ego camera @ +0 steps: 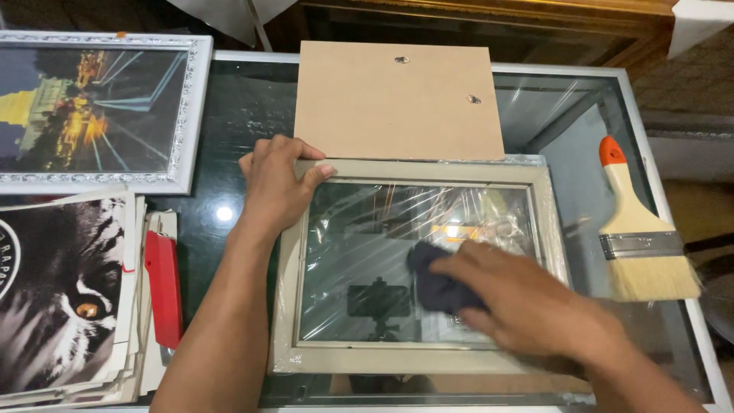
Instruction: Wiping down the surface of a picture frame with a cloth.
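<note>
Picture frame (417, 359), pale grey-beige wood with glass pane, lies flat at the centre of the glass worktop (229, 115), long side toward the person, plastic wrap around its edges. Dark cloth (432, 284) sits on the glass, middle-right of the pane. Right hand (527, 306) presses down on the cloth, fingers bunched over it, hand motion-blurred; gripping the cloth, palm down over the pane's lower right part. Left hand (275, 183) is at the frame's upper left corner, fingers laid flat on the top rail, thumb on the rail too, pinning the frame; not wrapped around anything. Hands well apart, one at each end of the frame. Brown backing board (397, 99) with two small metal hangers lies just behind the frame, its near edge touching or tucked under the top rail, cannot tell which. Paintbrush (638, 229), wide, pale wood handle with orange tip, lies on the worktop right of the frame, bristles toward the person, near the right hand but apart. Red-handled tool (163, 287) lies left of the frame beside the left forearm. Stack of prints (69, 298) with animal face on top at far left. White framed picture (99, 111) of a night scene at upper left.
</note>
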